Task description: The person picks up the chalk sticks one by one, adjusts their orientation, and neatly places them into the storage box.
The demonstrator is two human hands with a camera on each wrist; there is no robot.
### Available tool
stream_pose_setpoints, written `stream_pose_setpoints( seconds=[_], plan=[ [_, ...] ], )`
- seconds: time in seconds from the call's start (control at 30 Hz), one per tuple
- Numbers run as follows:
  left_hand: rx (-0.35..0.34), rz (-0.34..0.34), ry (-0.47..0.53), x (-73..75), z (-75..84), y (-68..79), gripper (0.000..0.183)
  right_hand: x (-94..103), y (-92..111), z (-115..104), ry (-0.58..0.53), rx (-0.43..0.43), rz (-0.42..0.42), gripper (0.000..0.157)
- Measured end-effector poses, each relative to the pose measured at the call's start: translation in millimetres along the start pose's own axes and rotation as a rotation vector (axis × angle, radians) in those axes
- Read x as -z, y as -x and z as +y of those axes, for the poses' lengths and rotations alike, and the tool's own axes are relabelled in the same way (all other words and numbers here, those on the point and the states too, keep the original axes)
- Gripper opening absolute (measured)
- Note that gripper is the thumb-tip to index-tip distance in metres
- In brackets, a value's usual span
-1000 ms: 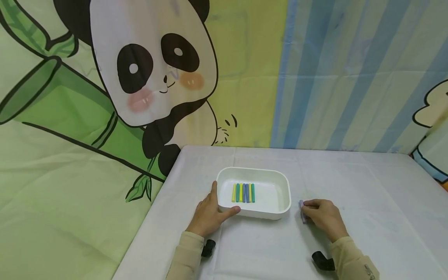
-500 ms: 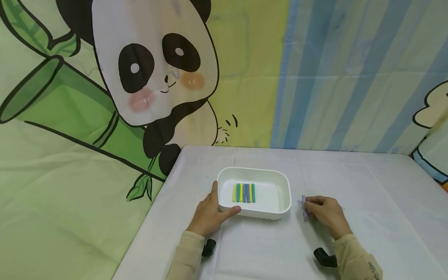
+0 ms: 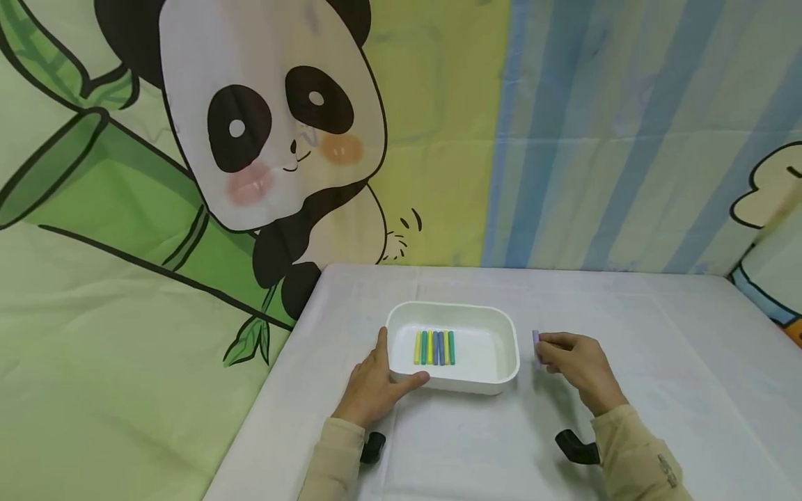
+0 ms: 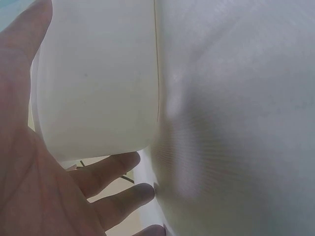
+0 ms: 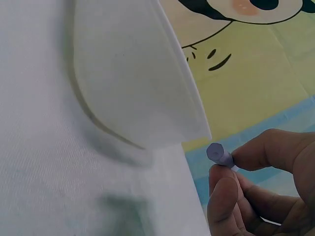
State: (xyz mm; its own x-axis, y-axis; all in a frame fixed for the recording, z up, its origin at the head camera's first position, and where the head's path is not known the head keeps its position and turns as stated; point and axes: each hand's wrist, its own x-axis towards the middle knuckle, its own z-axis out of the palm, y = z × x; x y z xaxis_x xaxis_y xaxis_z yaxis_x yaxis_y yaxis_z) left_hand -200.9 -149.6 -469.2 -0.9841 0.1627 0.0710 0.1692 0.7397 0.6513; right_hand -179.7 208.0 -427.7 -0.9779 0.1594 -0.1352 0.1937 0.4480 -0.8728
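Note:
A white tray (image 3: pixel 495 384) stands on the table with a row of yellow, green and blue chalk sticks (image 3: pixel 434 347) lying side by side in its left half. My left hand (image 3: pixel 370 386) rests against the tray's near left corner, thumb along the front wall and straight fingers at the left end. In the left wrist view, the fingers (image 4: pixel 113 174) lie by the tray's end wall. Right of the tray, my right hand (image 3: pixel 579 365) pinches a purple chalk stick (image 3: pixel 535 337) between thumb and fingertips. The right wrist view shows the end of that chalk (image 5: pixel 215 151) beside the tray's rim.
A white cloth covers the table (image 3: pixel 658 334). Behind it hangs a printed curtain (image 3: pixel 438 139) with a panda and blue stripes. A black wrist-worn piece (image 3: pixel 576 447) juts from the right sleeve, and another (image 3: pixel 372 447) from the left.
My right hand has lifted the purple chalk from the table and moved it up and slightly away from me. The left hand and tray have stayed in place.

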Motion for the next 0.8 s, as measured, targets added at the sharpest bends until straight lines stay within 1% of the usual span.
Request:
stream_pose_setpoints(
  seconds=[0.27,0.67,0.8],
  plan=[
    [0.006,0.005,0.017,-4.2,-2.3,3.0,0.130,-12.4,-1,-24,-0.028,0.023,0.004,0.050],
    [-0.001,-0.007,0.022,-1.8,-2.7,0.1,0.132,-35.9,-13,-53,-0.067,0.031,0.021,0.043],
    [-0.001,-0.003,0.019,-2.5,-3.0,-0.5,0.132,-43.8,-15,-60,-0.078,0.046,0.011,0.041]
  ],
)
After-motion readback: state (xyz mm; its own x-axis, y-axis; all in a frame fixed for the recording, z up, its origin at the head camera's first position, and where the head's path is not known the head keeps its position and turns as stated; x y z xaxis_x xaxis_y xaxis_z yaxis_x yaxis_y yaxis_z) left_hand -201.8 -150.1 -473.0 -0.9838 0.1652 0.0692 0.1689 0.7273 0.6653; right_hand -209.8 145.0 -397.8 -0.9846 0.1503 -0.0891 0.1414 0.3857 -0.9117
